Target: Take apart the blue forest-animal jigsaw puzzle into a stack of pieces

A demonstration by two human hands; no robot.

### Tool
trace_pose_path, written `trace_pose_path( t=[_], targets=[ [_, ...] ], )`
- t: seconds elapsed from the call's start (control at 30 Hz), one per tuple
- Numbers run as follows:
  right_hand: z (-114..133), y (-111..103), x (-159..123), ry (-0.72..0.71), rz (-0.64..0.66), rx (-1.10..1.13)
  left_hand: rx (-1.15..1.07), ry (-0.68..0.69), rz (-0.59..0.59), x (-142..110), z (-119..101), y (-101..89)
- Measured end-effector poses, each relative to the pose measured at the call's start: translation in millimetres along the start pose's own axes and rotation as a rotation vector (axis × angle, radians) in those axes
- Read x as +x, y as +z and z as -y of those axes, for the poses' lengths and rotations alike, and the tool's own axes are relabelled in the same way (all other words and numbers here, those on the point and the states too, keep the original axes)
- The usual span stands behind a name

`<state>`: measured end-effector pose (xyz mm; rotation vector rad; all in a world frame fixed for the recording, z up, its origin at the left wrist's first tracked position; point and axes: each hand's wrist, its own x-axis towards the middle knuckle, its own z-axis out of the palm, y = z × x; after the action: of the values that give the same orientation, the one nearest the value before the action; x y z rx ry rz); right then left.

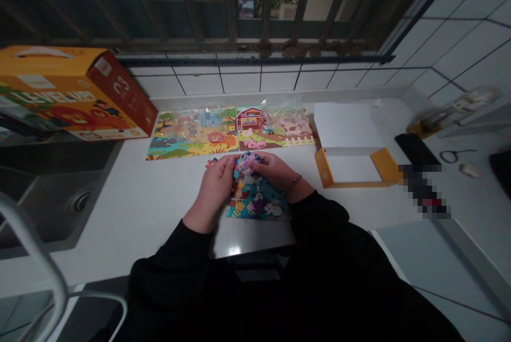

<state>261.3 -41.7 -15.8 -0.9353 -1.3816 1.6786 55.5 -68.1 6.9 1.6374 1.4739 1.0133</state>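
My left hand (213, 188) and my right hand (275, 172) meet over a colourful jigsaw picture (255, 201) lying on the white counter (151, 203). Both hands pinch a small stack of puzzle pieces (247, 162) held between the fingertips, just above the picture's far edge. A loose red piece (211, 161) lies beside my left fingers. Black sleeves cover both forearms.
Two finished puzzle pictures in clear bags (194, 132) (273, 126) lie farther back. An orange puzzle box (75, 92) stands at the left above a sink (51, 193). An open orange-edged box with white lid (351, 150) is at the right, then a black object (415, 150).
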Motion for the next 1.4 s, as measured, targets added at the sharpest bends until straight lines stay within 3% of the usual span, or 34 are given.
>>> trace_pose_path(
  t=[0.17, 0.43, 0.7, 0.9, 1.1, 1.27, 1.4],
  targets=[
    [-0.8, 0.9, 1.8, 0.005, 0.077, 0.059, 0.032, 0.012, -0.080, -6.0, -0.7, 1.8],
    [-3.2, 0.9, 1.6, 0.001, 0.004, 0.064, -0.147, -0.121, -0.176, 1.4, 0.9, 4.1],
    [-7.9, 2.9, 3.4, 0.045, 0.043, 0.012, -0.044, -0.083, -0.159, 12.1, 3.8, 17.1],
    [-2.5, -1.4, 0.1, -0.024, 0.009, -0.004, -0.228, -0.169, -0.274, 18.8, 10.1, 18.7],
    [-3.6, 5.2, -0.4, -0.056, 0.185, -0.006, -0.106, -0.166, -0.404, 25.0, 17.2, 17.9],
    [-7.8, 6.4, 4.4, -0.079, 0.051, -0.072, -0.538, -0.215, -0.397, 26.6, 13.9, 32.5],
    [-5.4, 6.0, 5.3, -0.102, -0.011, -0.197, -0.732, -0.223, -0.413, 29.6, 7.9, 41.3]
  ],
)
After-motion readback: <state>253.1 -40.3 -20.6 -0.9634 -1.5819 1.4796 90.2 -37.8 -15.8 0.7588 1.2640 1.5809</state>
